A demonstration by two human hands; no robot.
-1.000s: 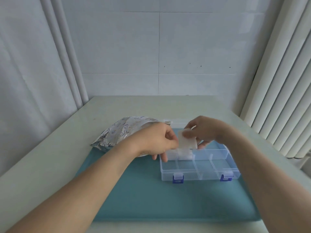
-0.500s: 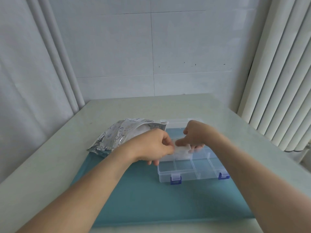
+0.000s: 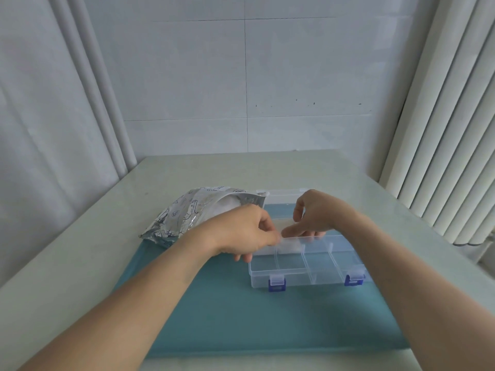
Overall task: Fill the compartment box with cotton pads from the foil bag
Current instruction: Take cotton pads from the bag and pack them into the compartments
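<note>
**Inspector:** Left hand (image 3: 247,231): fingers curled, tips pinched at the near edge of a white cotton pad (image 3: 290,246). Whether the pinch actually closes on the pad I cannot tell; the fingertips hide the contact.

**Clerk:** And the right?

**Inspector:** Right hand (image 3: 314,218): forefinger stretched leftward and down onto the same pad, remaining fingers loosely bent above it. Nothing gripped. Both forearms reach in from the near edge, and the hands meet over the box's back row.

**Clerk:** Location of the pad?

**Inspector:** In the second compartment from the left, back row, of the clear compartment box (image 3: 308,266). The box stands open on a teal mat (image 3: 241,317), blue latches facing the person.

**Clerk:** The supply?

**Inspector:** Foil bag (image 3: 187,218) lies on its side left of the box, mouth open toward it, white contents visible inside.
</note>
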